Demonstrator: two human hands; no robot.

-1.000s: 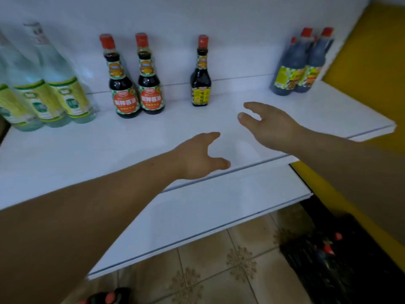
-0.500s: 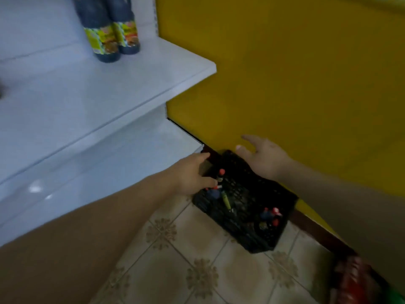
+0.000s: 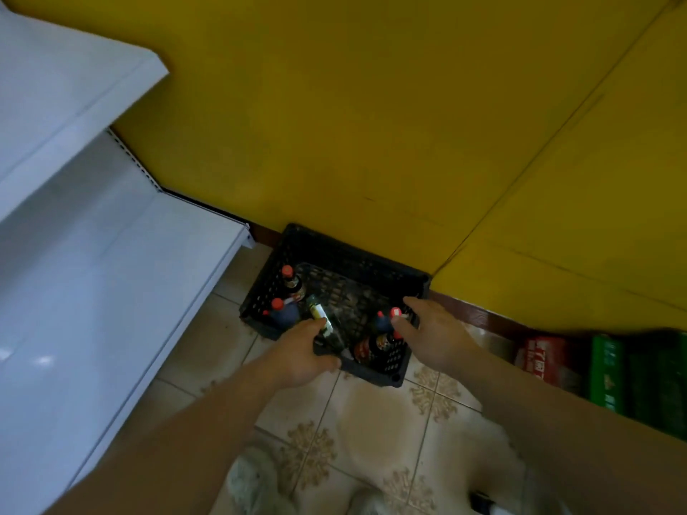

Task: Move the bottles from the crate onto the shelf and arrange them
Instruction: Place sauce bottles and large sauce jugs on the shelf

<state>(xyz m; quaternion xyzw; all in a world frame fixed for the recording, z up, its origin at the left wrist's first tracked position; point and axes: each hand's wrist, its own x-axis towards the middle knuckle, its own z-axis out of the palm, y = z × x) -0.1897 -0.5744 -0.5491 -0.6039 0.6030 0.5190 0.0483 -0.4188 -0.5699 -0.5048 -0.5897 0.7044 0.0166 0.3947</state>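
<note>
Both hands were low over the crate [image 3: 357, 265], which sat on the tiled floor [image 3: 371, 440] tight against the yellow wall [image 3: 371, 124], just off the end of the white shelf [image 3: 93, 273]. The left hand [image 3: 297, 356] was at the green-capped bottle [image 3: 319, 314], which lay tilted among the others. Its fingers [image 3: 316, 326] were touching that bottle, thumb splayed out below, but I couldn't tell whether they were truly clamped on it (blur and the dark crate hid the grip). The right hand [image 3: 436, 338] was spread loose, holding nothing, its thumb tip just beside the cap of a red-capped bottle [image 3: 384, 323] at the crate's right side.

So where did the job stand? Plenty to do, by my reckoning. At least five bottles were in the crate. Besides those two there was a brown sauce bottle [image 3: 292, 282] upright at the back left, a blue bottle [image 3: 282, 314] just in front of it, and a red-labelled bottle [image 3: 373, 347] lying near the front rim.

Nothing was lifted clear yet, so this looked like the start of another pick, perhaps one bottle per hand. Every one of them needed carrying up to the shelf and lining up there. Only the shelf's end showed at the left, so how much already stood arranged on it couldn't be judged from here.
</note>
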